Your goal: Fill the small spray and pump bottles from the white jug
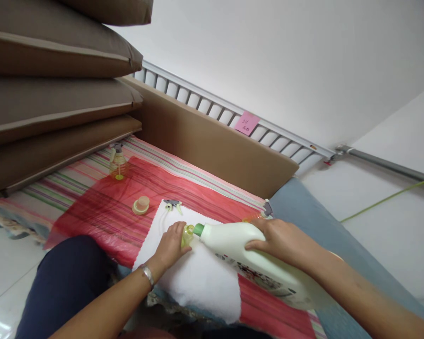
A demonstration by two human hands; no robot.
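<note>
My right hand grips a large white detergent bottle near its neck end; the bottle lies tilted nearly level. Its green spout meets the mouth of a small yellow-tinted clear spray bottle. Around that small bottle my left hand is closed, hiding much of it. Below both hands spreads a white cloth. A grey and cream spray trigger head with a dip tube rests at the cloth's far edge. Whether liquid is flowing between the bottles I cannot tell.
On a red plastic sheet over a striped cover sit a round cream lid and another spray bottle. A second trigger head shows behind my right hand. Stacked cushions rise at left; a brown board stands behind.
</note>
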